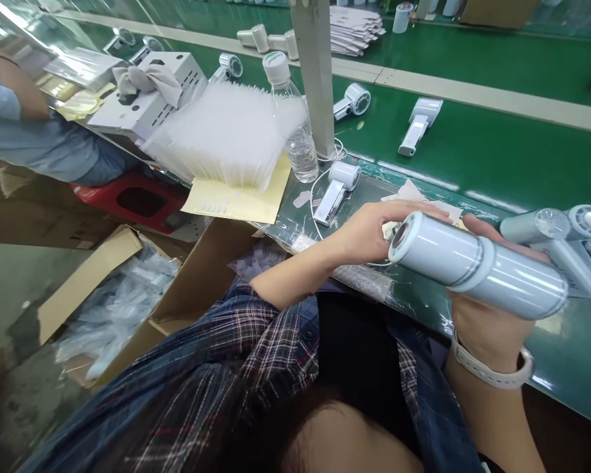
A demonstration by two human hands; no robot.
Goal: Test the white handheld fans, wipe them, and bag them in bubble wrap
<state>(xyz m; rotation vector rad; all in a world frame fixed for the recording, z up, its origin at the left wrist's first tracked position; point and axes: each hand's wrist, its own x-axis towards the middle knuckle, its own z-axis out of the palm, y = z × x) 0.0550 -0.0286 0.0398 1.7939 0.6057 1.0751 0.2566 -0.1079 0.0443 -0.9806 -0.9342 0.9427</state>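
A shiny pale blue handheld fan (477,263), made of two cylindrical sections in line, lies tilted across my right palm. My right hand (492,322) supports it from below, its fingers wrapped round the far side. Close to the fan's left end is my left hand (369,230), its fingers stretched out behind the fan; their tips are partly hidden and I cannot tell whether they touch it. On the bench left of my hands rests another handheld fan (337,190) beside a white cord. More pale blue fans (578,256) are grouped at the right.
A water bottle (300,144) stands by a metal post (315,79). White plastic bristle-like strips (231,131) lie on yellow paper (261,203). Fans are spread over the green belt (497,118). A cardboard box (187,282) holds clear bags. Another person's arm (24,85) is at far left.
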